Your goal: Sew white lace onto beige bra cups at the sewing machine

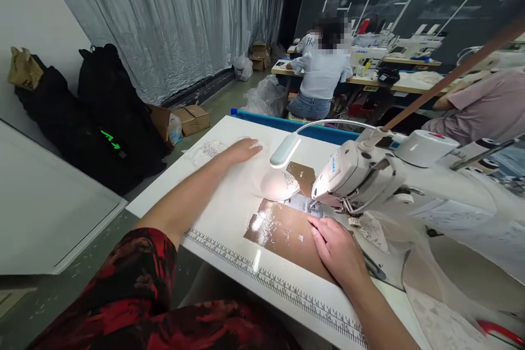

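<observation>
My left hand [245, 151] is stretched out over the far left of the white sewing table [221, 202], its fingers closed on sheer white lace fabric [209, 149]. Part of this fabric spreads flat under the wrist. A pale moulded cup with a lace edge [279, 185] stands just left of the sewing machine's [348, 169] needle area, under the lamp. My right hand [338, 246] lies on the brown taped plate [283, 232] in front of the presser foot, fingers extended and apparently holding nothing.
A lamp [285, 149] on a bent neck hangs over the cup. More lace pieces [373, 229] lie right of the machine head. A printed ruler [270, 284] runs along the table's front edge. Co-workers [322, 74] sit at machines beyond. Cartons [191, 120] stand on the floor.
</observation>
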`<state>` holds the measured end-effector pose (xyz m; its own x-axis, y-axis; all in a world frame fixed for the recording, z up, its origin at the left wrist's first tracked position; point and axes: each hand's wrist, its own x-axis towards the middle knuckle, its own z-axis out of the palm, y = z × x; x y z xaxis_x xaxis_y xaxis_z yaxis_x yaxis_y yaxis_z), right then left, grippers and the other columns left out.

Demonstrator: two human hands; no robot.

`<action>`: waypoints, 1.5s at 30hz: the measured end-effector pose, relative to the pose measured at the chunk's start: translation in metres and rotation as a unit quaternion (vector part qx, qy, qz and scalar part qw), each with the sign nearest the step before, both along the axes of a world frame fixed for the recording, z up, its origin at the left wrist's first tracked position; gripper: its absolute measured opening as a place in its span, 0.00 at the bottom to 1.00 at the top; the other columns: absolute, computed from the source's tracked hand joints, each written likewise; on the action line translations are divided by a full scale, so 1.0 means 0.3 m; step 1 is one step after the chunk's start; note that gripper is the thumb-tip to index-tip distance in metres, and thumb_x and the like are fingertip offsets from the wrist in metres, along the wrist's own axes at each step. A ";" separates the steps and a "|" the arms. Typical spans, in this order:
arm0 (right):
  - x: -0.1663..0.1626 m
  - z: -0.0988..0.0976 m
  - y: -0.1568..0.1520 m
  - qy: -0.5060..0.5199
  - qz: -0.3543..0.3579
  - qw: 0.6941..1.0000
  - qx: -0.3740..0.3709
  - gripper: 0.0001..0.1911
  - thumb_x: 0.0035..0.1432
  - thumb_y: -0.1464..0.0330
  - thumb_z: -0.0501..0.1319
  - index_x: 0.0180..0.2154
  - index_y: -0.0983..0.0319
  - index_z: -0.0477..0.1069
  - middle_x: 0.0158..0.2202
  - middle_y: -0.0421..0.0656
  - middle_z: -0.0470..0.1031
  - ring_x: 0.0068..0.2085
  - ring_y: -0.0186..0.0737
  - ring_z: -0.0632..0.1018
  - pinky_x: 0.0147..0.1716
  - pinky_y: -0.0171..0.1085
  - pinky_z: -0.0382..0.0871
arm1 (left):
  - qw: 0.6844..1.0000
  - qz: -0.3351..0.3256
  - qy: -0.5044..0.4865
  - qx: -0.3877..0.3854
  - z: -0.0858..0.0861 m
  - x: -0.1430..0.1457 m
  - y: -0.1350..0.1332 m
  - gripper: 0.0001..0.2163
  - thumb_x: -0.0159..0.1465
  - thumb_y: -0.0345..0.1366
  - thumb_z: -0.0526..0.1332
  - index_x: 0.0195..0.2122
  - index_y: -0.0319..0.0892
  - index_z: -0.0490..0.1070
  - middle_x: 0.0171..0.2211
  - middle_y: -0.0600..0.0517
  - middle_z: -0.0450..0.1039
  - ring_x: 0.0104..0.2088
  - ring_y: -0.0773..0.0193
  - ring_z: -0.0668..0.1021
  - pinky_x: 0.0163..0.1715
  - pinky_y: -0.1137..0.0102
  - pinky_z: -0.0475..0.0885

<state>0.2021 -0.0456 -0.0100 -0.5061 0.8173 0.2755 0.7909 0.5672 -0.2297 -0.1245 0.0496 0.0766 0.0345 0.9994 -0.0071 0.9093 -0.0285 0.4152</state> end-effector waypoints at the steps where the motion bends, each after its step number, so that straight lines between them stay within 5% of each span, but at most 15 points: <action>1: 0.003 -0.002 -0.001 -0.002 0.001 1.000 0.003 0.19 0.65 0.65 0.47 0.48 0.61 0.73 0.37 0.46 0.75 0.38 0.43 0.76 0.37 0.41 0.69 | 1.000 0.011 0.009 -0.003 0.029 -0.044 -0.028 0.28 0.66 0.52 0.45 0.60 0.39 0.61 0.64 0.45 0.57 0.63 0.56 0.61 0.61 0.69 0.54; 5: 0.008 -0.010 -0.002 -0.009 -0.004 1.000 0.016 0.19 0.64 0.65 0.48 0.48 0.60 0.73 0.38 0.45 0.75 0.38 0.43 0.76 0.35 0.41 0.68 | 0.990 0.102 0.090 -0.034 0.076 -0.247 -0.231 0.31 0.61 0.58 0.49 0.56 0.38 0.65 0.59 0.42 0.64 0.60 0.44 0.64 0.58 0.57 0.59; 8: 0.008 -0.017 -0.003 -0.010 -0.004 1.000 0.024 0.19 0.64 0.65 0.48 0.48 0.61 0.73 0.38 0.45 0.75 0.38 0.44 0.76 0.35 0.42 0.68 | 0.975 0.180 0.106 -0.081 0.012 -0.346 -0.404 0.26 0.53 0.55 0.59 0.40 0.36 0.72 0.46 0.37 0.72 0.49 0.37 0.72 0.47 0.53 0.67; 12: 0.004 -0.018 -0.004 -0.007 -0.007 1.000 0.018 0.19 0.64 0.66 0.47 0.48 0.61 0.73 0.37 0.45 0.75 0.38 0.45 0.76 0.36 0.42 0.68 | 0.987 0.142 0.053 -0.059 -0.099 -0.310 -0.549 0.16 0.58 0.49 0.55 0.35 0.40 0.67 0.41 0.44 0.72 0.44 0.51 0.75 0.41 0.63 0.71; 14: 0.000 -0.011 -0.007 0.006 -0.007 1.000 0.007 0.19 0.64 0.67 0.48 0.48 0.61 0.73 0.38 0.45 0.75 0.40 0.45 0.76 0.37 0.42 0.68 | 0.991 0.080 -0.090 -0.066 -0.113 -0.226 -0.576 0.15 0.62 0.49 0.52 0.37 0.41 0.64 0.36 0.49 0.71 0.36 0.59 0.76 0.33 0.68 0.71; 17: -0.005 0.009 -0.017 0.056 -0.014 0.998 -0.016 0.17 0.63 0.66 0.50 0.47 0.60 0.73 0.40 0.45 0.76 0.41 0.44 0.76 0.39 0.41 0.68 | 0.925 -0.077 -0.338 -0.154 -0.090 -0.057 -0.553 0.15 0.60 0.47 0.58 0.42 0.43 0.62 0.34 0.53 0.71 0.30 0.65 0.75 0.28 0.72 0.69; 20: -0.001 0.030 -0.032 0.161 -0.006 0.986 -0.042 0.15 0.63 0.65 0.51 0.45 0.59 0.74 0.40 0.44 0.77 0.40 0.41 0.76 0.40 0.39 0.68 | 0.884 -0.208 -0.379 -0.181 -0.081 0.119 -0.466 0.19 0.58 0.40 0.62 0.51 0.44 0.63 0.43 0.47 0.71 0.40 0.61 0.76 0.36 0.70 0.71; 26: 0.015 0.051 -0.059 0.211 0.066 0.973 -0.068 0.13 0.63 0.65 0.54 0.33 0.61 0.75 0.30 0.43 0.75 0.34 0.37 0.74 0.36 0.36 0.66 | 0.951 -0.239 -0.178 -0.079 -0.164 0.358 -0.278 0.17 0.55 0.33 0.60 0.46 0.40 0.68 0.37 0.49 0.74 0.37 0.60 0.76 0.37 0.67 0.72; 30: 0.005 0.050 -0.059 0.118 0.095 0.985 -0.077 0.12 0.62 0.67 0.55 0.33 0.62 0.75 0.30 0.43 0.74 0.35 0.37 0.72 0.37 0.36 0.64 | 0.972 -0.203 -0.117 -0.015 -0.172 0.387 -0.229 0.07 0.59 0.31 0.55 0.38 0.39 0.69 0.29 0.51 0.73 0.31 0.62 0.75 0.32 0.69 0.71; 33: -0.003 0.045 -0.054 0.091 0.080 0.990 -0.070 0.11 0.62 0.68 0.54 0.32 0.62 0.75 0.31 0.43 0.73 0.35 0.38 0.71 0.37 0.36 0.62 | 0.981 -0.175 -0.065 0.061 -0.150 0.380 -0.246 0.09 0.62 0.30 0.53 0.39 0.38 0.70 0.32 0.48 0.73 0.34 0.59 0.75 0.35 0.65 0.71; 36: -0.007 0.041 -0.052 0.066 0.059 0.994 -0.058 0.10 0.61 0.68 0.55 0.34 0.62 0.75 0.32 0.43 0.72 0.36 0.39 0.71 0.37 0.36 0.61 | 0.958 -0.254 0.021 0.131 -0.134 0.385 -0.291 0.11 0.65 0.32 0.51 0.44 0.38 0.70 0.37 0.46 0.74 0.38 0.57 0.75 0.38 0.63 0.72; 39: -0.009 0.042 -0.051 0.037 0.034 0.998 -0.044 0.11 0.60 0.67 0.55 0.41 0.62 0.74 0.36 0.45 0.72 0.39 0.42 0.70 0.39 0.38 0.61 | 0.922 -0.364 0.057 0.118 -0.150 0.404 -0.321 0.12 0.67 0.34 0.51 0.45 0.37 0.71 0.43 0.43 0.75 0.44 0.55 0.76 0.43 0.60 0.73; 45: -0.016 0.042 -0.043 -0.007 -0.011 0.998 -0.057 0.15 0.61 0.67 0.54 0.49 0.61 0.71 0.40 0.46 0.72 0.42 0.44 0.69 0.42 0.40 0.61 | 0.912 -0.381 0.041 0.145 -0.206 0.419 -0.287 0.15 0.67 0.35 0.51 0.50 0.35 0.69 0.50 0.38 0.72 0.52 0.52 0.74 0.50 0.56 0.72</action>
